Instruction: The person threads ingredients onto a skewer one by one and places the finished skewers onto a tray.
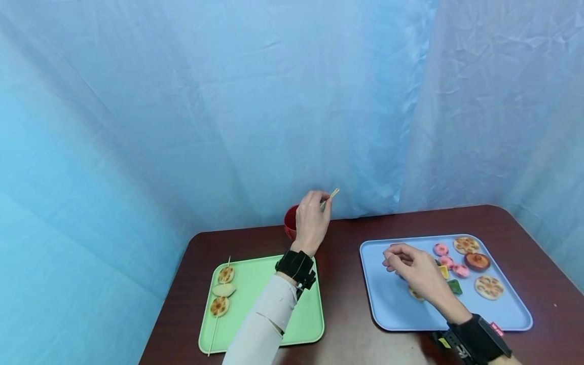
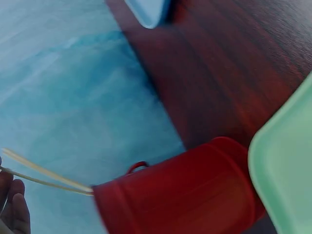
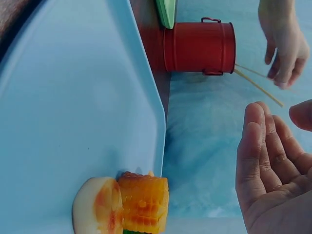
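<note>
Near, R hand (image 1: 412, 268) hovering over blue tray (image 1: 388, 304), fingers loosely curled, holding nothing, prob. ready to pick food pieces (image 1: 461, 263). At 10 o'clock, finished skewer (image 1: 220, 296) flat on green tray (image 1: 310, 314). Farther, L hand (image 1: 312, 220) over red bucket (image 1: 290, 222), pinching bare stick (image 1: 332, 195); long axis tilted, tip toward 2 o'clock, likely drawn from bucket stock.

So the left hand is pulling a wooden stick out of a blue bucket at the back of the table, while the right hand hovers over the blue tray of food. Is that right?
Nearly. The bucket is red, not blue; the right wrist view shows it most clearly. The rest holds: the left hand pinches a wooden stick above that bucket at the back of the table, and the right hand hovers over the blue tray of food.
</note>
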A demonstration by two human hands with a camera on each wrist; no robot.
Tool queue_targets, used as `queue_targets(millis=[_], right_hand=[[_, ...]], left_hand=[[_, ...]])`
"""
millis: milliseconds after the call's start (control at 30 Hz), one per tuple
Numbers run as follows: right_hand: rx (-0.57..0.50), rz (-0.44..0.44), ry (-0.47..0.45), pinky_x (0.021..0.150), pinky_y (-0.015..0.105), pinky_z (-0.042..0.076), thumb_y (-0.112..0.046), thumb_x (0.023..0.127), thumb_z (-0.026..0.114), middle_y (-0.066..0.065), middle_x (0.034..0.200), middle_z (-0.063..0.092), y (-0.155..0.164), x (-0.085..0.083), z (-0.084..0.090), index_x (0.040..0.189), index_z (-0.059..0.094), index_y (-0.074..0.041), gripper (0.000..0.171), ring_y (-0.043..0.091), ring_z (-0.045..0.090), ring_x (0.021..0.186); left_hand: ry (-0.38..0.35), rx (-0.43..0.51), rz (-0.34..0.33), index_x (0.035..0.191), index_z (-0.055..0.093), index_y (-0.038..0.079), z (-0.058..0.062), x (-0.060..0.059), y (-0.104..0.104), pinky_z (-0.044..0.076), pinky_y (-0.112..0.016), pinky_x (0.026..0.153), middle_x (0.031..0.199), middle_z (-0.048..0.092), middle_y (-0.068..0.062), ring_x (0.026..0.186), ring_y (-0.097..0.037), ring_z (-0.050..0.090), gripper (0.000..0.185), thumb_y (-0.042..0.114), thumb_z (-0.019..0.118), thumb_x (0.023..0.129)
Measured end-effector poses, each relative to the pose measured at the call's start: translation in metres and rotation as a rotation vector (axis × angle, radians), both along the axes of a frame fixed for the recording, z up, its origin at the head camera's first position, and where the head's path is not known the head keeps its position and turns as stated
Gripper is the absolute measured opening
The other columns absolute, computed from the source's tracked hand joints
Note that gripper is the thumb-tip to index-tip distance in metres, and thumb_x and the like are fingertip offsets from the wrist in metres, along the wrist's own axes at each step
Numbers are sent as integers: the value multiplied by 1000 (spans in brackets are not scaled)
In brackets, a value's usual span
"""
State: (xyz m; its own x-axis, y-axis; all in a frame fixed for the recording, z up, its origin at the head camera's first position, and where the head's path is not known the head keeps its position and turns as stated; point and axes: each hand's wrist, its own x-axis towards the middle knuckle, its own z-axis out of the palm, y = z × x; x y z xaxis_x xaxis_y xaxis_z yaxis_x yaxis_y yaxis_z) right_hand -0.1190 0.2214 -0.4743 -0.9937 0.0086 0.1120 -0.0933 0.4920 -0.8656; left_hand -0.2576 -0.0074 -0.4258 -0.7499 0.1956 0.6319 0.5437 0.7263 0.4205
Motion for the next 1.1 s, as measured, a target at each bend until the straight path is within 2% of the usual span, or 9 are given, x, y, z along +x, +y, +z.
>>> queue_targets(millis=[233,433,500,567,667,767,933,1100], right_hand=[[27,58,13,71,25,57,-28,105,63,3,95,75,0,-3,2,116,69,-2,29,24,74,85],[70,88,12,71,26,56,-30,105,62,6,93,75,-5,-4,3,113,71,-4,29,26,73,85],[81,96,9,69,27,56,-33,106,61,5,92,75,-8,-5,3,112,72,-4,32,26,73,84],[80,98,3,68,28,55,-36,106,61,5,90,75,-11,-5,3,110,72,-5,34,26,73,83],[77,97,2,67,27,55,-36,106,61,4,89,74,-15,-4,3,108,72,-5,34,25,72,82],[79,97,7,66,28,55,-34,106,60,3,87,74,-20,-4,3,106,73,-6,31,24,72,81],[70,113,16,66,28,56,-34,107,58,3,86,73,-24,-3,4,106,73,-8,31,23,71,80],[5,181,-3,70,33,59,-34,108,56,5,90,74,-31,-7,6,107,74,-8,32,23,72,82]], left_hand=[[114,71,-86,106,72,8,19,23,-9,58,-33,78,101,74,-5,92,-19,72,9,13,72,99],[147,148,-180,106,73,8,27,52,-18,57,-32,69,99,75,-4,80,-15,68,9,10,72,98],[164,149,-202,106,73,8,28,61,-22,57,-30,70,99,75,-4,80,-14,68,9,10,73,97],[189,140,-225,107,74,7,28,71,-26,58,-27,76,101,75,-5,86,-15,70,11,9,74,96],[257,90,-254,108,74,7,28,84,-30,56,-25,88,104,75,-5,95,-15,71,16,7,78,93],[354,14,-290,106,74,6,24,96,-32,54,-26,95,107,75,-6,101,-17,71,17,5,80,90],[514,-139,-364,100,75,9,11,110,-31,54,-23,85,109,71,-5,98,-18,67,6,6,73,96],[640,-311,-423,102,77,14,-7,118,-34,50,-21,77,108,70,-3,98,-15,65,19,8,60,103]])
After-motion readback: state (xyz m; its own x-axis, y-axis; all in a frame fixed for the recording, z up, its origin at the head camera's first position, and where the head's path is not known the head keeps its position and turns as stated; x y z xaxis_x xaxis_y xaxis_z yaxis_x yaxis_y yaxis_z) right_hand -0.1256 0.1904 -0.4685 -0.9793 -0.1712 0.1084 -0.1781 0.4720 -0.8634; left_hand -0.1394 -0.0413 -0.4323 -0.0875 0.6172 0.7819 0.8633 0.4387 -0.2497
